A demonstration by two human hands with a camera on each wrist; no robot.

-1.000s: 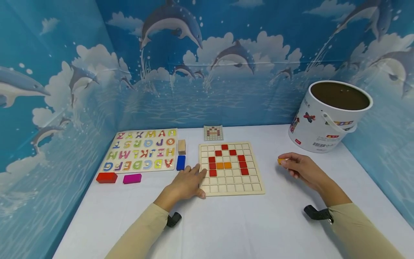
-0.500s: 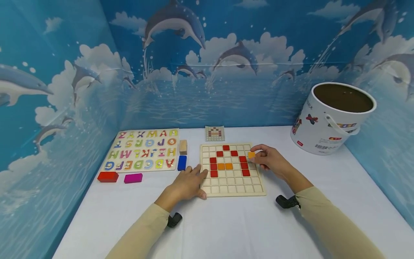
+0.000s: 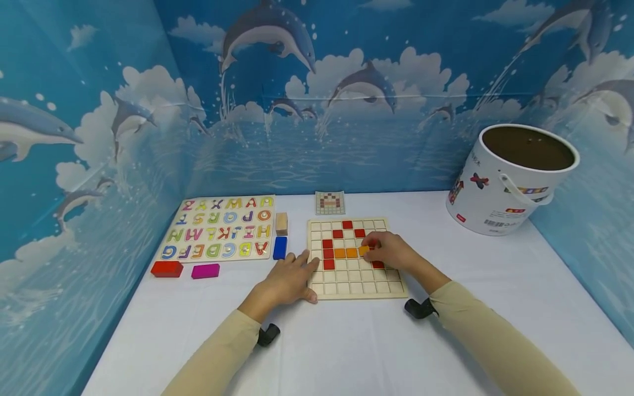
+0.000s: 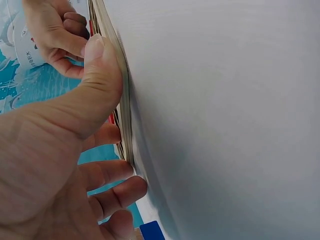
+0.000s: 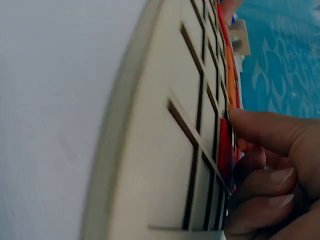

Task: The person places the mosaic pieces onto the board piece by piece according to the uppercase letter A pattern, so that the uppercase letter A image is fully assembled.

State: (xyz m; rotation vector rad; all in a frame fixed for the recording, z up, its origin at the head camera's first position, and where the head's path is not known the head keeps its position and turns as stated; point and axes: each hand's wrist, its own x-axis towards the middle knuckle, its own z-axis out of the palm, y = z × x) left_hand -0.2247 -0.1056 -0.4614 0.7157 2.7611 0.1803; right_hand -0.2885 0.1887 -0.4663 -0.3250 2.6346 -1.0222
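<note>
A small orange tile [image 3: 364,250] is pinched in the fingertips of the right hand [image 3: 391,252], whose fingers are curled around it over the wooden grid board [image 3: 354,289]. The tile is held at the board's middle row, just beside the two orange tiles [image 3: 345,253] already seated there and near the red tiles [image 3: 328,253] that form an arch shape across the grid. In the right wrist view the fingers [image 5: 260,131] are seen pressed down against the board's face beside a red and an orange piece.

The left hand [image 3: 287,280] is laid flat on the white surface [image 3: 376,341] with fingers straight and relaxed, its fingertips set against the board's left edge; nothing is gripped by it. In the left wrist view the thumb [image 4: 100,75] is seen lying along the board's rim.

To the left of the board, an alphabet puzzle [image 3: 218,228] is laid on the surface, with a plain wooden block [image 3: 281,223] and a blue block [image 3: 279,247] between it and the board. A red block [image 3: 167,268] and a magenta block [image 3: 205,270] are placed in front of the puzzle. A small pattern card [image 3: 329,203] lies behind the board, and a white bucket [image 3: 505,187] is tilted at the far right.
</note>
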